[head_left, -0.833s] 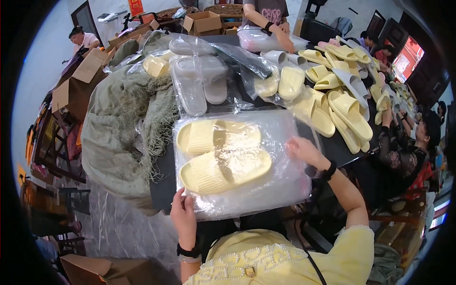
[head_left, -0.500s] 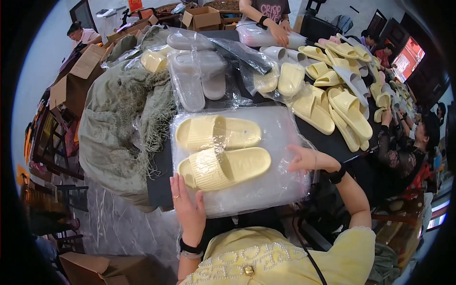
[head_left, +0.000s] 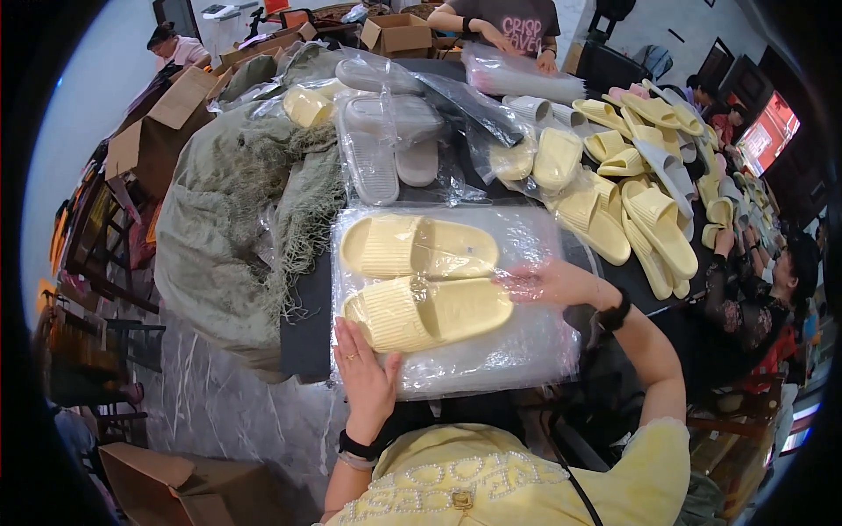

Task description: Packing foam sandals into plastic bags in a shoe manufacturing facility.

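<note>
A pair of pale yellow slide slippers, a far one (head_left: pixel 421 247) and a near one (head_left: pixel 430 314), lies side by side in clear film on a stack of clear plastic bags (head_left: pixel 491 368). My left hand (head_left: pixel 364 373) rests with fingers stretched against the strap end of the near slipper, on the bag's left edge. From the right, my right hand (head_left: pixel 561 285) reaches flat, its blurred fingertips at the heel of the near slipper. A hazy sheen lies over those fingers, and I cannot tell if they are inside the bag.
Bagged grey slippers (head_left: pixel 373 167) lie beyond the stack. Loose yellow slippers (head_left: pixel 658 223) pile up at the right. A green fringed cloth bundle (head_left: pixel 228 237) bulges at the left. Across the table a person handles plastic bags (head_left: pixel 522 74); a cardboard box (head_left: pixel 189 482) stands at lower left.
My right hand has moved left from the bag's right side to the slippers' heel ends. My left hand stays at the strap end. The whole view has shifted slightly.
</note>
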A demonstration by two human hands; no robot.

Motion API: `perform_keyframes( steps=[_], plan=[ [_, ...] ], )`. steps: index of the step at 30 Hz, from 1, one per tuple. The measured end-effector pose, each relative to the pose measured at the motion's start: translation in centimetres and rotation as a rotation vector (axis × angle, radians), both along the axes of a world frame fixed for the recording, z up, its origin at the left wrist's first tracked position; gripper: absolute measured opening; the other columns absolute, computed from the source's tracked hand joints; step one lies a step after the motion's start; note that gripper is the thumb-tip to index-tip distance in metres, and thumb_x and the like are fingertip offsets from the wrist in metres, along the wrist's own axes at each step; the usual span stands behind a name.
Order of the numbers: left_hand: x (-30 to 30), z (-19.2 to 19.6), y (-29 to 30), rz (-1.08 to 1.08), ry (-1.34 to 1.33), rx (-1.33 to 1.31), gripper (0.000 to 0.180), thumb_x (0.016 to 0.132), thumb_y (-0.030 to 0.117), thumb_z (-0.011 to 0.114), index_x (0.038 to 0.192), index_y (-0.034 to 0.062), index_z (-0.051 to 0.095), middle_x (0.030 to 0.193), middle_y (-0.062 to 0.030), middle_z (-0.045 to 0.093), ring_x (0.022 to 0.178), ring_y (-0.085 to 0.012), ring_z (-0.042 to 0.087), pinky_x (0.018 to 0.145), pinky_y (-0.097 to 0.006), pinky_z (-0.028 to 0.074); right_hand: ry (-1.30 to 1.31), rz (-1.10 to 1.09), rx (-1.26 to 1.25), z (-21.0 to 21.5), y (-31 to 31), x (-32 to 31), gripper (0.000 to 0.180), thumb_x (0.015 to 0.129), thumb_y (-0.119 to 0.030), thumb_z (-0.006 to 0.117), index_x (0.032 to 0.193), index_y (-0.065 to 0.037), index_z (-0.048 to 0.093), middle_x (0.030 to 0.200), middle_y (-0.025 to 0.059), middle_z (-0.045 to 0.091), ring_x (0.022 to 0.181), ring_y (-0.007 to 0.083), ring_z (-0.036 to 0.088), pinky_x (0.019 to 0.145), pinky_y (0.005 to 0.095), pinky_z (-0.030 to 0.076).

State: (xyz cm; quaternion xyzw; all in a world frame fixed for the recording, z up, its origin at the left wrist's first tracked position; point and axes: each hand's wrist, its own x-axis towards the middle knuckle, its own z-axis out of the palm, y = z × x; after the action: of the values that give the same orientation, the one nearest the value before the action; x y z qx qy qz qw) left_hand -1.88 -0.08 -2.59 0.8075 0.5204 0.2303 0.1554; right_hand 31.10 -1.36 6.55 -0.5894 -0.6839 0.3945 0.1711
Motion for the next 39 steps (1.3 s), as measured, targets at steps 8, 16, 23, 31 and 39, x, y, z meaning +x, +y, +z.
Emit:
perform_keyframes(
  steps=[8,16,23,31,39],
  plan=[
    [-0.1,-0.5,-0.2,0.020,-0.008,0.020,0.079,0.086,0.045,0.047,0.137,-0.0055,0.013,0.143,-0.0251,0.011,0.133,-0.0366,0.015,0.105,-0.047,0.016,-0.144,0.364,0.509,-2.9,6.2,-5.8,0.040,0.083,-0.033,0.059,0.113,-0.007,0.053,0.098,0.0173,0.050,0.087,0.0327,0.054,0.077,0.0395,0.044],
    [0.1,-0.9,-0.3,0.045,-0.026,0.070,0.079,0.083,0.040,0.053,0.137,-0.0040,0.015,0.142,-0.0256,0.014,0.130,-0.0376,0.021,0.104,-0.047,0.019,-0.302,0.252,0.590,-4.1,7.2,-8.7,0.027,0.083,-0.023,0.052,0.104,-0.006,0.053,0.100,0.0116,0.052,0.093,0.0283,0.054,0.079,0.0402,0.043],
    [0.3,-0.6,0.1,0.057,0.070,0.081,0.074,0.083,0.042,0.052,0.135,-0.0030,0.025,0.140,-0.0250,0.022,0.130,-0.0358,0.023,0.104,-0.045,0.020,-0.484,0.226,0.700,-2.6,5.4,-6.4,0.021,0.081,-0.016,0.051,0.099,-0.007,0.054,0.094,0.0122,0.056,0.091,0.0276,0.054,0.082,0.0386,0.037],
    [0.3,0.2,-0.3,0.068,0.050,0.075,0.079,0.079,0.048,0.057,0.133,-0.0025,0.029,0.139,-0.0255,0.024,0.129,-0.0376,0.024,0.103,-0.047,0.022,-0.480,-0.090,0.634,-2.3,-2.3,2.0,0.022,0.076,-0.012,0.054,0.096,-0.002,0.056,0.088,0.0171,0.058,0.080,0.0363,0.055,0.065,0.0431,0.042],
    [-0.3,0.8,-0.4,0.001,0.106,0.039,0.081,0.078,0.049,0.057,0.133,-0.0034,0.029,0.140,-0.0265,0.022,0.131,-0.0374,0.019,0.105,-0.047,0.018,-0.692,-0.888,0.571,2.4,-13.3,8.0,0.021,0.075,-0.009,0.057,0.094,-0.002,0.052,0.081,0.0165,0.055,0.073,0.0325,0.055,0.062,0.0380,0.042]
  ],
)
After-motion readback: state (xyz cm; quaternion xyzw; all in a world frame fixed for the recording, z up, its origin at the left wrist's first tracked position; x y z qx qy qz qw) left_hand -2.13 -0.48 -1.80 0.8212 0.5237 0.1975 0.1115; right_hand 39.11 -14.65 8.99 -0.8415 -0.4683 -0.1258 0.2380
